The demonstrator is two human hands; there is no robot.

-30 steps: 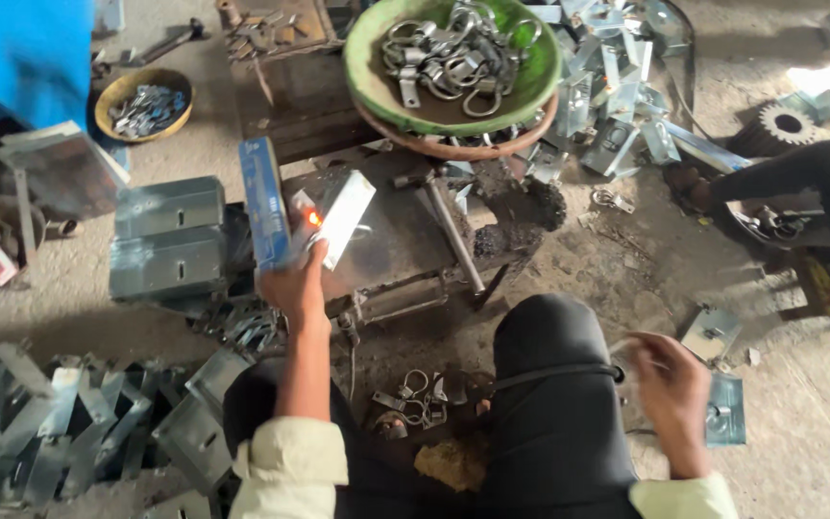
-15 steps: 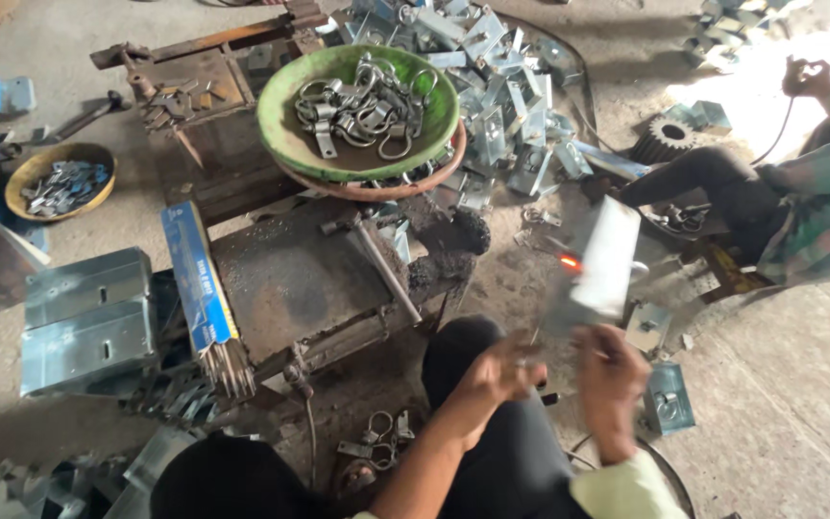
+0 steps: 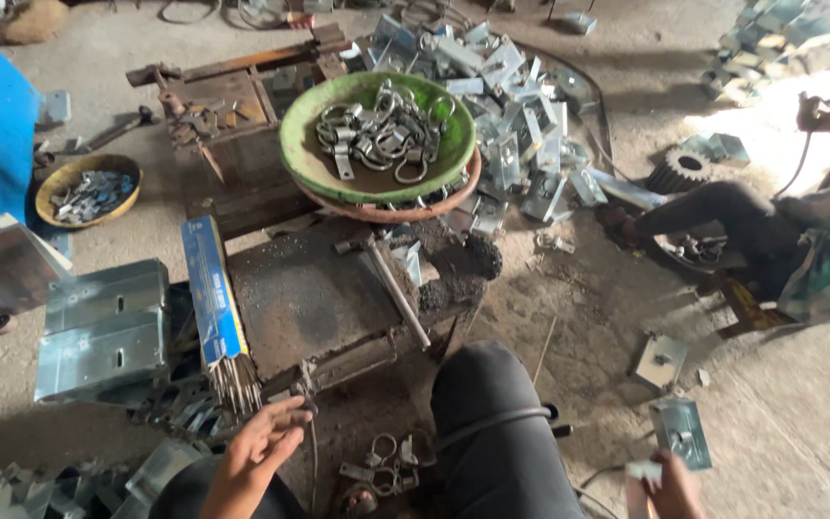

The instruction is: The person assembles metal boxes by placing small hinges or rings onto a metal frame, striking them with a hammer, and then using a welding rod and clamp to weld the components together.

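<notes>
Lower left of the frame, the left hand [image 3: 259, 444] hangs half open, empty, fingertips just below the rod box [image 3: 211, 293] on the counter [image 3: 309, 303]. Bottom right, the right hand [image 3: 670, 490] grips a small plate [image 3: 644, 471].

Dim, flat indoor light over most of the scene. Hard daylight enters from upper right, blowing out a patch of floor [image 3: 770, 120] to near white. Soft shadows under the green bowl [image 3: 377, 135]. Left hand [image 3: 261, 452] slightly motion-blurred. Wide-angle stretch at edges.
</notes>
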